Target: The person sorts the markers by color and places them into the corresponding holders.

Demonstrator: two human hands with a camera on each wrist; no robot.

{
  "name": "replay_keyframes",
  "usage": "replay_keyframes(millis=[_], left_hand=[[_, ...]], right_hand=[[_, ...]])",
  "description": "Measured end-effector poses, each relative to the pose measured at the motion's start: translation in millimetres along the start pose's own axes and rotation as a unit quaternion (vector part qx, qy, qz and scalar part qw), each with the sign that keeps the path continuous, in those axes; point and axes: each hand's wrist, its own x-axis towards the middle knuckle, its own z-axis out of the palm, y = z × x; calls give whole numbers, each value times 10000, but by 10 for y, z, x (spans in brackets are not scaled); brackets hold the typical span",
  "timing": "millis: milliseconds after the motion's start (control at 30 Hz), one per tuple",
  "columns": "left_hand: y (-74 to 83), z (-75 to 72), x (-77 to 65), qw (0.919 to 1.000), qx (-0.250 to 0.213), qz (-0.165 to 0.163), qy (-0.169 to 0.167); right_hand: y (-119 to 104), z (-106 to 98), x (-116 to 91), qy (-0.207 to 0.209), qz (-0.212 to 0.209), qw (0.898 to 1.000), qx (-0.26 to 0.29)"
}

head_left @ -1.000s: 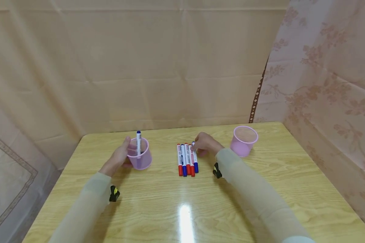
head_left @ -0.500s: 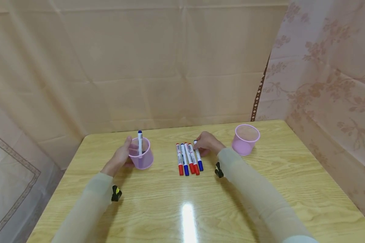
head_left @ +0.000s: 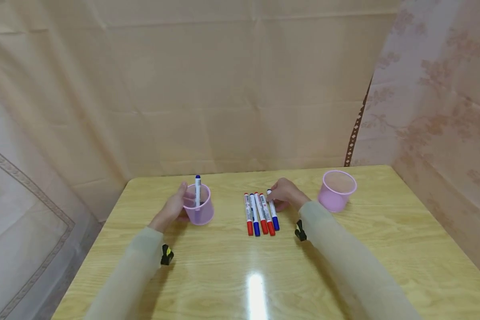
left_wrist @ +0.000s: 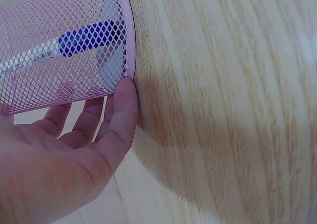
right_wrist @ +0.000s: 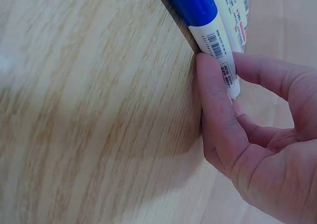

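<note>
Fingers of the right hand pinch the blue-capped marker, whose far end has just parted from the 4 other markers and so seems freer, right of the pink mesh cup gripped by the left hand.

Left hand holding pink cup, right hand gripping blue-capped marker, 4 other markers beside it

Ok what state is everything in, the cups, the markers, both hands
Left cup, upright, held
Marker in left cup, blue, capped, cap end down
Right cup, upright, no marker visible inside
Three red markers, capped, lying down
Blue marker between reds, capped, lying down
Rightmost blue marker, capped, pinched; lifted or not, unclear
Left hand, holding the left cup
Right hand, pinching the rightmost blue marker
</note>
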Motion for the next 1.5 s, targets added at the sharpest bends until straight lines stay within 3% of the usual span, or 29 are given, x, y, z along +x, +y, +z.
replay_keyframes(millis=[400, 1500], left_hand=[[-27, 82, 49, 10000, -33, 8, -39], [3, 17, -9, 10000, 62, -63, -15]], right_hand=[[111, -38, 15, -31, 117, 9998, -166], [9, 1, -28, -45, 97, 9999, 99]])
